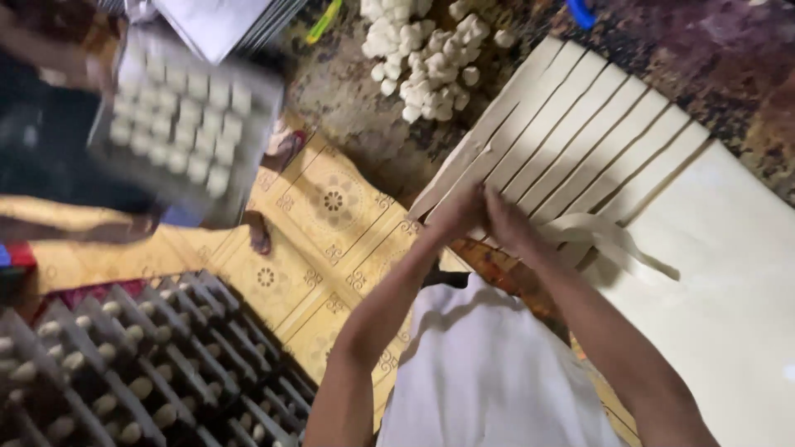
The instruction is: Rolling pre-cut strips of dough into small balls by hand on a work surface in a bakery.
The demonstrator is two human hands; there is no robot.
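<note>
Your left hand (454,213) and right hand (507,219) meet, fingers pinched on limp strips (609,236) — smooth pale dough sheet (729,273), cut in long flat bands.

Cream dough strips (580,132), yellow ornament-patterned floor tiles (331,207), white apron (489,372).
</note>
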